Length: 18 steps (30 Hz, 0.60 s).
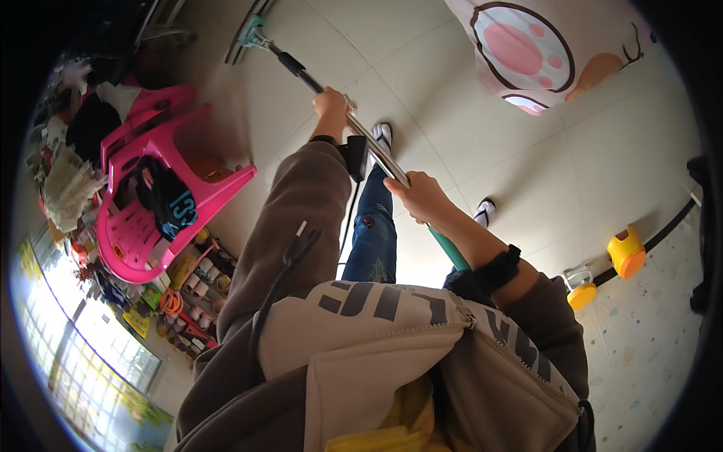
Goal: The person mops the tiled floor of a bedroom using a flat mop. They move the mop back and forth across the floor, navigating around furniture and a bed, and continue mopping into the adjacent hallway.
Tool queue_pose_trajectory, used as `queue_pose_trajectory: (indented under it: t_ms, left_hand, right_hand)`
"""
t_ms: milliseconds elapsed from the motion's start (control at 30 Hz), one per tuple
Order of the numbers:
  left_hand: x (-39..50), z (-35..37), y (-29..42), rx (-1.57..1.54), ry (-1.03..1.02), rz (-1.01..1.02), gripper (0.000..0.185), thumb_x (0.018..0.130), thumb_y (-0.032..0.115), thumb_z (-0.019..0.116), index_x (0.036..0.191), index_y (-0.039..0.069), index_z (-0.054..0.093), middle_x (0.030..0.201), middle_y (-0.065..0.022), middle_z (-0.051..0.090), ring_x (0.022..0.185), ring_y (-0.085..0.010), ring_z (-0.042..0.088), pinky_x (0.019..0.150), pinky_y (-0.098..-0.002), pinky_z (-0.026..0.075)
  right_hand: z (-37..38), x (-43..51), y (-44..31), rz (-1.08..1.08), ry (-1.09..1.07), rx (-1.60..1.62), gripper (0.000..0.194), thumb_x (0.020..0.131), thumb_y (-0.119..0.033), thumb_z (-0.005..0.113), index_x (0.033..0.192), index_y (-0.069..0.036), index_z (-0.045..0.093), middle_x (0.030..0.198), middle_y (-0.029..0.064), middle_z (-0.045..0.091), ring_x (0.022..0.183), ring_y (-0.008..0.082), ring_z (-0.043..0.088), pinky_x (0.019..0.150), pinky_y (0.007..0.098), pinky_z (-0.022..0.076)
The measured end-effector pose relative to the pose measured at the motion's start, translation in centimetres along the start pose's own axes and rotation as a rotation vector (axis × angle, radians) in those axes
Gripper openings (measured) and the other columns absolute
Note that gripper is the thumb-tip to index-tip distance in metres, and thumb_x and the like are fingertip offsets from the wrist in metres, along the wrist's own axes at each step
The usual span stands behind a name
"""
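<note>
A long-handled floor mop slants across the view, its metal pole (381, 153) passing in front of me. At its far end a teal joint (252, 33) carries a wide, flat mop head, partly cut off by the top of the picture. My left hand (331, 104) grips the pole just below a black sleeve (292, 64). Lower down, my right hand (425, 196) is wrapped around the pole near its teal grip (448, 247). The grip's near end is hidden by my arm and jacket. The mop head appears to rest on the pale tiled floor (415, 90).
A pink plastic chair (212, 189) with dark clothing (164, 198) on it is at left. Behind it are piled items and shoes (200, 277). A paw-print cloth (514, 48) hangs at upper right. Yellow objects (627, 251) stand by a pale speckled surface (638, 350). My sandalled feet (382, 135) are apart.
</note>
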<state>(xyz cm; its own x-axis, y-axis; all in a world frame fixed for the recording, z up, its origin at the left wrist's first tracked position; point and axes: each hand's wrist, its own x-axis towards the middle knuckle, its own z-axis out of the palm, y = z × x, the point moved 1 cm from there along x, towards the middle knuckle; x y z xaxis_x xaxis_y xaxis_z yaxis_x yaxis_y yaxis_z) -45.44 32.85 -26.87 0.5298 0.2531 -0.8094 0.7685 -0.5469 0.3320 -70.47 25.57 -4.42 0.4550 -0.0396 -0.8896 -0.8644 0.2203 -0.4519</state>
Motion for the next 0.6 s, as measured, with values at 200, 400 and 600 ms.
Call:
queue_pose_trajectory:
  t_ms: [200,400,600]
  left_hand:
    - [-16.8,8.1,-10.6,-0.030,-0.217,0.150,0.032,0.089,0.027,0.042,0.102,0.000,0.031,0.062,-0.0127,0.052,0.049,-0.0227,0.056,0.041,-0.0338,0.045]
    - [-32.3,19.0,-26.6,-0.232,-0.350,-0.038,0.042,0.087,0.041,0.037,0.101,0.002,0.034,0.078,-0.0123,0.050,0.055,-0.0260,0.052,0.048,-0.0468,0.043]
    - [-49.1,22.7,-45.7,0.428,-0.971,0.007,0.060,0.078,0.043,0.052,0.119,0.000,0.041,0.104,-0.0134,0.055,0.092,-0.0311,0.057,0.077,-0.0549,0.037]
  right_hand:
    - [-6.7,-9.3,13.9,-0.014,0.164,-0.224,0.048,0.085,-0.044,0.049,0.080,0.003,0.054,0.062,0.0168,0.057,0.059,0.0271,0.060,0.052,0.0364,0.0451]
    - [-12.9,-21.7,34.6,0.076,0.264,-0.327,0.045,0.084,-0.040,0.052,0.077,0.005,0.053,0.067,0.0235,0.058,0.065,0.0373,0.059,0.057,0.0406,0.0444]
    - [-15.6,-40.5,54.8,0.287,0.132,-0.426,0.048,0.081,-0.042,0.057,0.067,0.004,0.055,0.054,0.0192,0.053,0.053,0.0304,0.057,0.049,0.0398,0.0398]
